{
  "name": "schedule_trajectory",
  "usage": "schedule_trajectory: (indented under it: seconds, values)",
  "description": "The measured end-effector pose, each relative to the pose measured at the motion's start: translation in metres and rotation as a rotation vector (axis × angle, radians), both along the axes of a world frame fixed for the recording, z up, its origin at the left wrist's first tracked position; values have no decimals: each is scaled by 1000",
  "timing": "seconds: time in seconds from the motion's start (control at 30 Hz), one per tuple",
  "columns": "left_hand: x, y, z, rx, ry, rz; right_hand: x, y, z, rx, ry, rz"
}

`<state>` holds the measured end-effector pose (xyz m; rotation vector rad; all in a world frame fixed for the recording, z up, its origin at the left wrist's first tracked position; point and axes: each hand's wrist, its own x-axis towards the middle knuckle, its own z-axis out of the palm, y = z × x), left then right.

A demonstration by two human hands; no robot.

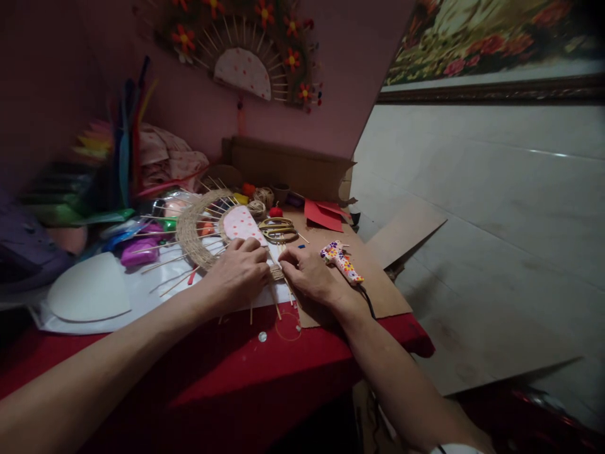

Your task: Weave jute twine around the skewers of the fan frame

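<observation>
A fan-shaped craft lies on the table. It has a half-round pink dotted cloth piece point(243, 225), thin wooden sticks spreading from it and a twine-wrapped band point(191, 230) curving across them. My left hand point(242, 268) is curled over the craft's near side, its fingers closed around the sticks there. Opposite it, my right hand point(307, 271) pinches with thumb and forefinger at a wooden stick point(286, 282) by the near end of the band. My fingers partly hide that spot. Just right of my right hand lies a flower-patterned glue gun point(344, 261) with a black cord.
Yellow-handled scissors point(278, 230) lie beyond my hands, near folded red paper point(326, 214) and twine balls point(263, 197). A cardboard sheet point(382, 290) covers the table's right side. A white half-round piece point(89, 290) and bagged purple clay point(140, 251) sit left. A similar fan point(243, 72) hangs above.
</observation>
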<state>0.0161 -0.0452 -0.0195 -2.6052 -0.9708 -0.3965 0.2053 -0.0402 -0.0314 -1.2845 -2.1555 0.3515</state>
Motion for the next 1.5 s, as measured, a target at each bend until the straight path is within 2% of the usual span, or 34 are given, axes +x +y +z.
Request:
schedule_trajectory:
  seconds: [0.2, 0.57, 0.83, 1.03, 1.13, 1.37, 1.5]
  values:
    - [2, -1, 1, 80, 92, -7, 0, 0, -1, -1, 12, 3]
    - [3, -3, 4, 90, 124, 8, -1, -2, 2, -8, 21, -8]
    - [5, 2, -4, 149, 130, -34, 0, 1, -2, 13, 30, 24]
    - [3, 5, -7, 61, 9, 8, 1, 1, -3, 51, -5, 3]
    - [2, 4, -6, -4, -54, 29, -1, -1, 0, 121, -25, 4]
    - [0, 3, -5, -97, -121, 26, -4, -8, 7, 170, -88, 206]
    - [1, 2, -4, -109, -115, 42, -6, -7, 5, 201, -156, 223]
